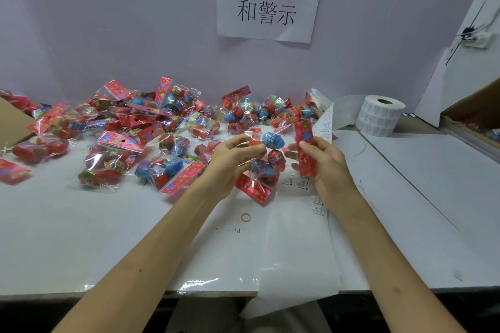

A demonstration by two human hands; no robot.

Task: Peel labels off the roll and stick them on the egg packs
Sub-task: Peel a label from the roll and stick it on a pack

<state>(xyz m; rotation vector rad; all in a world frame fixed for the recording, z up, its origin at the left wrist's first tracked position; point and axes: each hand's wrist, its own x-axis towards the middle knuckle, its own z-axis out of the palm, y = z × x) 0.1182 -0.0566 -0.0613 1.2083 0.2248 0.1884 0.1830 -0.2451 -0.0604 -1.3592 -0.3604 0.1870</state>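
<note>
right hand [322, 162] is curled round the red flowered header card [305, 151] of one egg pack [273, 143], and left hand [232, 155] pinches the clear bag at its other end, so both are closed on the same pack and neither is free. from my remote seat, the pack hangs in the air left of the label roll [378, 116] and nearer to me than the roll. its long axis runs roughly side to side between the hands, with the header card near upright at the roll end. the roll stands on end on the table [81, 238]. its liner strip [297, 251] leaves the roll leftward, then turns toward me and passes under the right hand. printed labels [303, 184] show on that strip, a bit further from the roll than the held pack and right beneath it. the right hand is the one closer to both roll and strip, so my guess is it lets go to peel while the left keeps the pack. another pack [253, 188] lies under the held one, can't tell if they touch. the pile of egg packs [135, 127] spreads well left of the roll.
</note>
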